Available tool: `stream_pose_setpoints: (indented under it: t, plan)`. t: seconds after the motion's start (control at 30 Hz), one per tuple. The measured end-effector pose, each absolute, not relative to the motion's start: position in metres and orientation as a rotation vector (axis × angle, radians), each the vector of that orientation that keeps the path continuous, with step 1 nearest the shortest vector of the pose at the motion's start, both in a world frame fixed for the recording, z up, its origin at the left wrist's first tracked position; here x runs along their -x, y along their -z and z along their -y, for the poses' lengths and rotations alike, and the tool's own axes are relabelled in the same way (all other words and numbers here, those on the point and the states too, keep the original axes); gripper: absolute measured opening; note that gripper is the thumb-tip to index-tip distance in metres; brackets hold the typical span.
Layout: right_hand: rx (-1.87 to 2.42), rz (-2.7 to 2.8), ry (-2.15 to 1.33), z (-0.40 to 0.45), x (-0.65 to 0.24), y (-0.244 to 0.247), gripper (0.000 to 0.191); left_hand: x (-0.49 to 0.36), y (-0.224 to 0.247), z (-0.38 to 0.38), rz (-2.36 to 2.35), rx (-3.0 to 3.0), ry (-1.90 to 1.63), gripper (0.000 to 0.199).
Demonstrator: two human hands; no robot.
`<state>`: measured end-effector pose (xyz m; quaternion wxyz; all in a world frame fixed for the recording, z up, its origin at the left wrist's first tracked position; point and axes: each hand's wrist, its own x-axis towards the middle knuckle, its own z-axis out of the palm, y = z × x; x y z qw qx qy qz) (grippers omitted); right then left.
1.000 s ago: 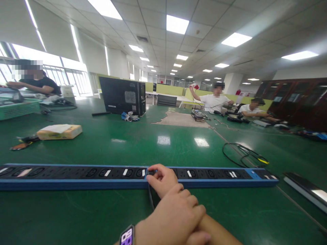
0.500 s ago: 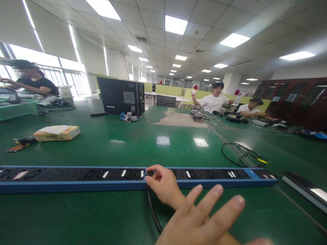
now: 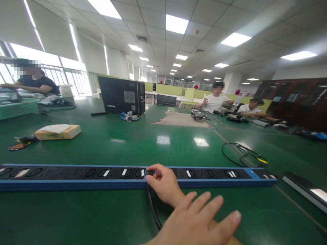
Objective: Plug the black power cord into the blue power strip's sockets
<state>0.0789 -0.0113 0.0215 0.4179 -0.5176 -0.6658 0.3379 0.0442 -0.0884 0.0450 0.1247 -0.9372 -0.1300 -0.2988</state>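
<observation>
Head view: blue multi-outlet power strip (image 3: pixel 84 185) lies across the green tabletop (image 3: pixel 89 217), left end out of frame. Right hand (image 3: pixel 165 183) pinches a black plug (image 3: pixel 150 173) at mid-strip; seating depth hidden. Left hand (image 3: pixel 192 221), fingers spread, holds nothing visible, over the right forearm; contact unclear. Strip looks rigid, probably heavy: grip both long edges. Plug likely light, hard; hold its body, not the bendy cord (image 3: pixel 152 206). Room fore and aft; dark-topped slab (image 3: pixel 301 186) near the right end.
</observation>
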Motion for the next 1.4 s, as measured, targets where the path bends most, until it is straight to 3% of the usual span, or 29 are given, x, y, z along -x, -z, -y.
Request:
stream_pose_setpoints:
  t: [0.17, 0.37, 0.5, 0.73, 0.87, 1.0, 1.2, 1.4]
  plan:
    - [1.306, 1.676, -0.832, 0.009, -0.080, -0.020, 0.033, -0.046, -0.043, 0.086, 0.353, 2.942, 0.859, 0.053]
    - [1.350, 1.684, -0.819, 0.009, -0.078, -0.021, 0.037, -0.034, -0.057, 0.091, 0.416, 2.581, 1.456, 0.065]
    - [1.335, 1.643, -0.841, 0.006, -0.075, -0.016, 0.037, -0.034, -0.058, 0.092, 0.636, 2.280, 1.303, 0.066]
    - [1.308, 1.664, -0.884, 0.006, -0.079, -0.014, 0.037, -0.032, -0.056, 0.090, 0.667, 2.309, 1.245, 0.071]
    - [1.458, 1.669, -0.827, 0.006, -0.075, -0.012, 0.047, -0.026, -0.065, 0.083, 0.748, 2.624, 1.089, 0.056]
    - [1.457, 1.723, -0.577, 0.005, -0.070, -0.011, 0.038, -0.001, -0.068, 0.047, 1.108, 2.810, 1.109, 0.032]
    - [1.481, 1.770, -0.626, 0.008, -0.073, -0.026, 0.033, 0.071, -0.041, -0.039, 1.742, 2.645, 1.188, 0.043]
    - [1.501, 1.692, -0.634, 0.012, -0.069, -0.025, 0.031, 0.083, -0.023, -0.054, 1.928, 2.584, 0.484, 0.033]
